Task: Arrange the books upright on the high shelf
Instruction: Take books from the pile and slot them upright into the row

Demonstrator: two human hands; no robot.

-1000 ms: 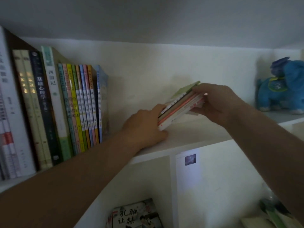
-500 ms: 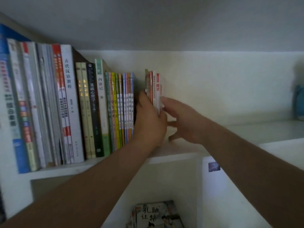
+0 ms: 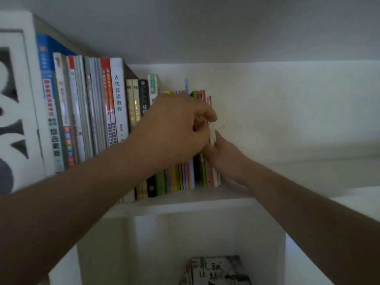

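One white shelf [image 3: 185, 204] — upright books [image 3: 119, 103], pale wall [image 3: 287, 112] behind.

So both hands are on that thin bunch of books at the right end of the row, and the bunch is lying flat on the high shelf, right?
Not quite. The head view shows the thin bunch of books standing upright against the row, not lying flat. The rest holds: the left hand and right hand are both on it, at the row's right end on the high shelf.

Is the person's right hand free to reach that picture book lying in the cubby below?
Probably not yet: the right hand presses the thin books upright on the shelf; otherwise the picture book lies unobstructed.
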